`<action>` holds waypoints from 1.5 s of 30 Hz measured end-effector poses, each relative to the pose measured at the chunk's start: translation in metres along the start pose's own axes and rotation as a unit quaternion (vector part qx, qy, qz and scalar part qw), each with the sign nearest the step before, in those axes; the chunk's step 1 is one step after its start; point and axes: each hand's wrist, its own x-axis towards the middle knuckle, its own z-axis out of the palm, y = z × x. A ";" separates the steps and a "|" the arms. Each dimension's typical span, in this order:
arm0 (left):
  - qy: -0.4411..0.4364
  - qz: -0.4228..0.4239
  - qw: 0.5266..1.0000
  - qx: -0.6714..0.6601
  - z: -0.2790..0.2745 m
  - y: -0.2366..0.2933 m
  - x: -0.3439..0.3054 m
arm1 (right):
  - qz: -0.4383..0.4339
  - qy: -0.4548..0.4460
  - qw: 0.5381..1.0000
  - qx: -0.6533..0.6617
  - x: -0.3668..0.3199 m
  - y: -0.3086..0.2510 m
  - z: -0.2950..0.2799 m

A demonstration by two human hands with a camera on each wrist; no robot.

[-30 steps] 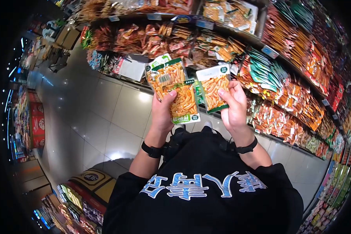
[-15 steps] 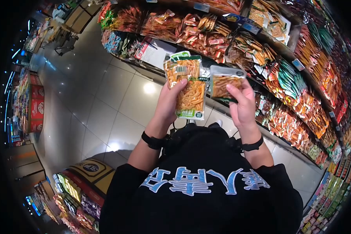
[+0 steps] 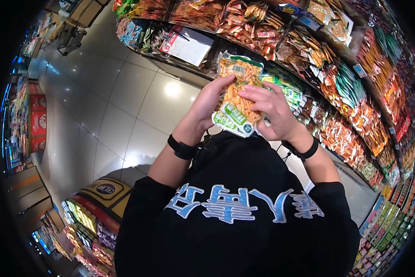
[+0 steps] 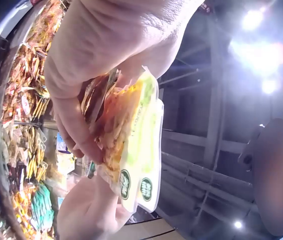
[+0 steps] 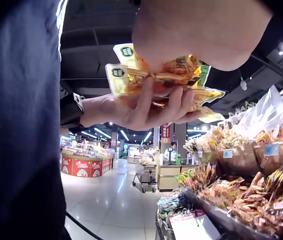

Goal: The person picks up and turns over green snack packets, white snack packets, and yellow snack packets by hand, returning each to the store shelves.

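Shelved snack packets, tiled floor

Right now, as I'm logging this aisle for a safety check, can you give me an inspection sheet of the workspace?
Surface: glossy tiled floor; no worktop seen.
Job's things: snack packets, stacked together.
Clutter: white sheet lying on the shelf goods.
Hands: left hand and right hand both grip the packets.
Cables: thin dark cord by the torso.
Surroundings: packed shelves at right, displays across the aisle.
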 end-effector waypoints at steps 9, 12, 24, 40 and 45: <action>0.090 0.079 0.984 0.134 0.018 -0.004 0.014 | 0.135 0.161 0.977 0.030 -0.004 -0.002 0.002; 0.095 0.121 0.965 0.212 0.023 -0.008 0.017 | 0.334 0.262 0.865 0.267 -0.009 -0.012 -0.009; -0.017 0.152 0.957 0.248 0.070 -0.033 0.045 | 0.351 0.342 0.728 0.479 -0.021 0.012 -0.057; -0.029 0.203 0.932 0.298 0.153 -0.091 0.129 | 0.309 0.372 0.680 0.551 -0.073 0.058 -0.166; -0.022 0.222 0.932 0.285 0.175 -0.113 0.146 | 0.315 0.365 0.688 0.542 -0.090 0.070 -0.192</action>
